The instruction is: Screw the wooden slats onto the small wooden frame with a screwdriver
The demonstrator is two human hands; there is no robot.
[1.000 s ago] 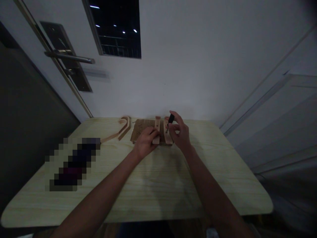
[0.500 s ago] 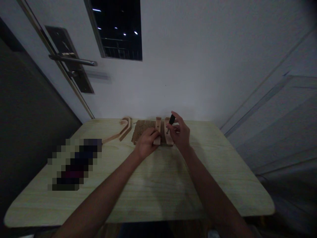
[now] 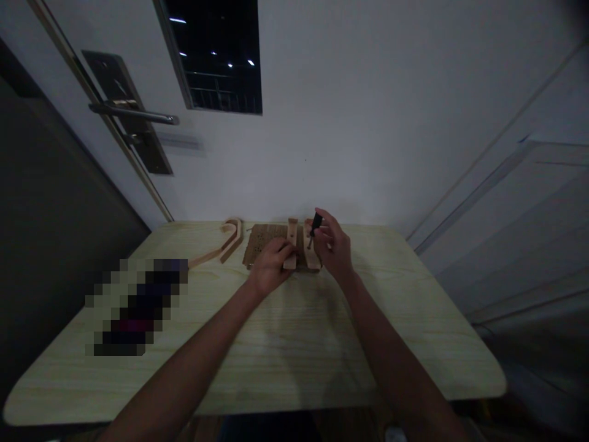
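While the left hand (image 3: 270,263) pressed down on one wooden strip (image 3: 291,245) to steady the panel (image 3: 264,240) on the surface (image 3: 294,344), the right hand (image 3: 334,248) pinched a black-handled screwdriver (image 3: 315,226), tip down over the neighbouring strip (image 3: 311,255).

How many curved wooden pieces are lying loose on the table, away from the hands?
2: the curved wooden pieces lie side by side left of the perforated board, at the table's far edge.

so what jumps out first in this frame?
The two hands at the far middle of the pale table: the left hand presses on a wooden slat over a perforated board, and the right hand holds a small black-handled screwdriver tip-down on the neighbouring slat. Curved wooden pieces lie to their left.
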